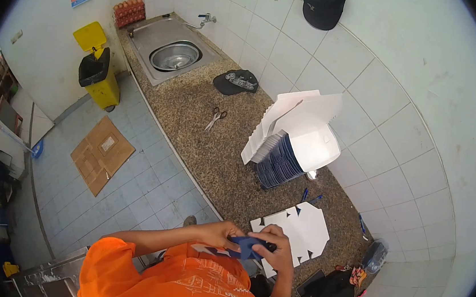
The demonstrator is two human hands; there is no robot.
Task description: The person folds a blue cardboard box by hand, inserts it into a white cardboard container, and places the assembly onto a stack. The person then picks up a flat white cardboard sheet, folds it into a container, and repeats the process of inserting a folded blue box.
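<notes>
1. Down at 6 o'clock, left hand and right hand both have fingers curled onto a blue card piece, basically pinching it.
2. White cut-out sheet lies flat around 5 o'clock.
3. Blue-and-white box stack: roughly 3 o'clock.

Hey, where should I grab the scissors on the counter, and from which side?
Grab the scissors by the dark handles, probably best from above, on the side of the cap on the counter. They lie flat, handles toward that cap and blades pointing away from it, so this should keep you off the blades.
</notes>
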